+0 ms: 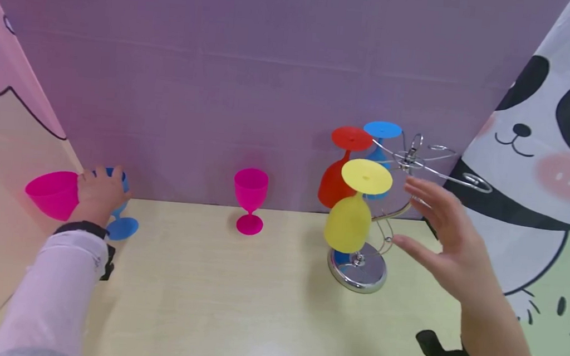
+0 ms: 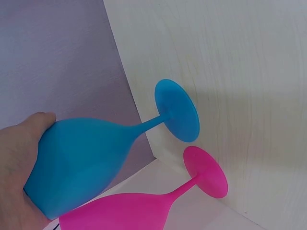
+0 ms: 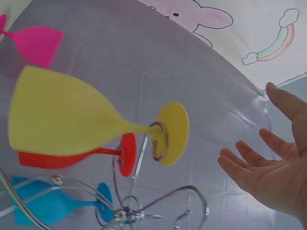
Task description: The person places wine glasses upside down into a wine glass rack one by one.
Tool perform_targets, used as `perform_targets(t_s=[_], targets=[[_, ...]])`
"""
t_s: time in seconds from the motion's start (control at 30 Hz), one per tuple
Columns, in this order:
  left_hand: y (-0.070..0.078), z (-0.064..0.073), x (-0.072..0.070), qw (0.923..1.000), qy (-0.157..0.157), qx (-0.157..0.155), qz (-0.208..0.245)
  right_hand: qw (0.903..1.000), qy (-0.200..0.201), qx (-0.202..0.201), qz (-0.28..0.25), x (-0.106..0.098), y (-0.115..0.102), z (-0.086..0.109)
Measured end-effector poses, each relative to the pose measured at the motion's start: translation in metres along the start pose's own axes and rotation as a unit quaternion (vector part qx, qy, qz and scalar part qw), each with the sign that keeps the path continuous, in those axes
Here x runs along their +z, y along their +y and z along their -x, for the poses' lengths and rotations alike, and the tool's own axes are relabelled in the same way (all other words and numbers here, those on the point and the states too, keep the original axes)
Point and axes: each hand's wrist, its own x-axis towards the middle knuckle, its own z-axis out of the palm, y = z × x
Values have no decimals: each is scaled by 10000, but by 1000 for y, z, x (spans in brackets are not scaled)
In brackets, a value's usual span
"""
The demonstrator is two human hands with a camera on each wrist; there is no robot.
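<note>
At the table's far left, my left hand (image 1: 96,194) grips a blue goblet (image 2: 86,163) by its bowl from above. The goblet stands upright, its foot at the tabletop. Right beside it is a pink goblet (image 1: 50,193), partly hidden by the hand in the head view. On the other side, my right hand (image 1: 452,247) is held in the air with fingers extended, holding nothing, next to a metal goblet rack (image 1: 409,161). Upside down on the rack's wire loops hang a yellow goblet (image 1: 349,225), a red goblet (image 1: 333,184) and another blue goblet (image 1: 382,130).
Another pink goblet (image 1: 251,189) stands upright near the table's back edge, between the hands. The rack's round chrome base (image 1: 357,281) rests on the wooden table (image 1: 214,306). A purple cloth (image 1: 196,93) rises behind, with printed panels at both sides.
</note>
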Motion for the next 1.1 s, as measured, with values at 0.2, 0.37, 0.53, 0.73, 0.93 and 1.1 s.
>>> perform_targets(t_s=[0.2,0.37,0.53,0.73,0.93,1.1], targets=[[-1,0,1,10000,-30,6,-27,9947,-126,10,1025,-21,-8,-25],[0,2,-1,10000,-48,12,-57,9799,-410,724,1812,-43,-3,-48],[0,3,-1,10000,-47,24,-15,9601,-838,1125,2418,-64,9,-75],[0,3,0,10000,13,33,81,9226,-1685,1562,3099,-82,29,-105],[1,2,1,10000,53,37,69,8868,-2419,1644,3577,-91,53,-123],[2,2,2,10000,46,24,8,8602,-2875,1823,3796,-93,70,-134]])
